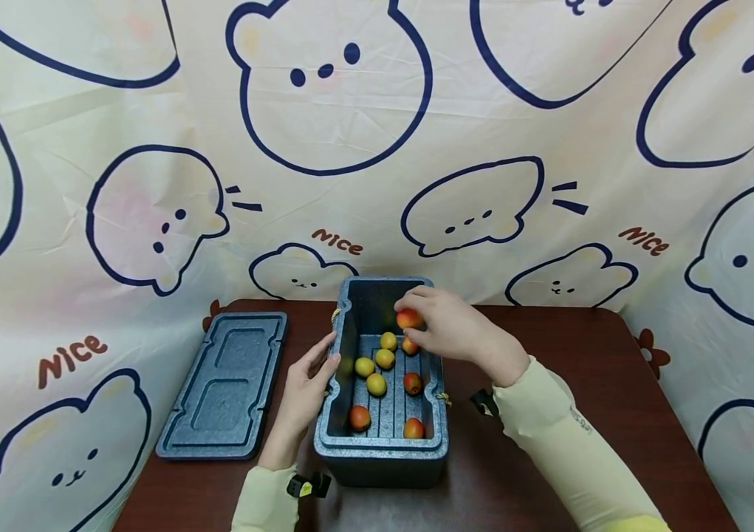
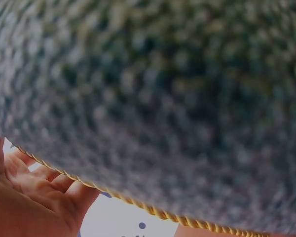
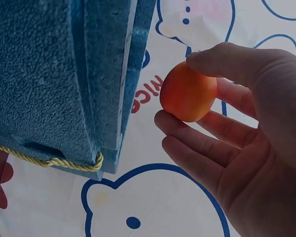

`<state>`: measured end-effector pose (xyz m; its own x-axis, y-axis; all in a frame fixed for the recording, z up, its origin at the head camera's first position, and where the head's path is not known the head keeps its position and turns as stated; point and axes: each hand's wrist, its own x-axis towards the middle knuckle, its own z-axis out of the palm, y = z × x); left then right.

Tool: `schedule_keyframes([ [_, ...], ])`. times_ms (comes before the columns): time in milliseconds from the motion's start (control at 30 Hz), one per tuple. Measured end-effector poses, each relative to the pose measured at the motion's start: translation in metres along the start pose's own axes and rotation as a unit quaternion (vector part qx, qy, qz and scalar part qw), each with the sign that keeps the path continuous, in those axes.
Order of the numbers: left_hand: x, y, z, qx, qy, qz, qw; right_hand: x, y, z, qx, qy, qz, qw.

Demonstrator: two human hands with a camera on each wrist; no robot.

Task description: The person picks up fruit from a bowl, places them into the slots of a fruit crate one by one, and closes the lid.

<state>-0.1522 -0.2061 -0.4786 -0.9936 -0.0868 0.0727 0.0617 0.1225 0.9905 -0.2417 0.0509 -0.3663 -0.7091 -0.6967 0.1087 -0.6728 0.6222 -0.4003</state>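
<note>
A blue-grey foam box stands lidless on the table. My right hand is above its far right part and pinches a small round red-orange fruit between thumb and fingers; its exact kind is unclear. My left hand lies against the outside of the box's left wall, fingers fairly straight and touching it near the rim. In the left wrist view the blurred box wall hides part of that hand. On the box floor lie several small yellow fruits and several red-orange fruits.
Left of the box, the matching blue-grey lid lies flat on the dark brown table. Yellow cord runs along the box's side. A cloth printed with cartoon bears hangs behind and beside the table.
</note>
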Motion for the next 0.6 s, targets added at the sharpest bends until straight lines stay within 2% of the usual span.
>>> schedule_keyframes([
  [600, -0.001, 0.001, 0.001, -0.003, 0.0, 0.009, 1.0, 0.014, -0.015, 0.005, -0.008, -0.043, -0.016, 0.999],
])
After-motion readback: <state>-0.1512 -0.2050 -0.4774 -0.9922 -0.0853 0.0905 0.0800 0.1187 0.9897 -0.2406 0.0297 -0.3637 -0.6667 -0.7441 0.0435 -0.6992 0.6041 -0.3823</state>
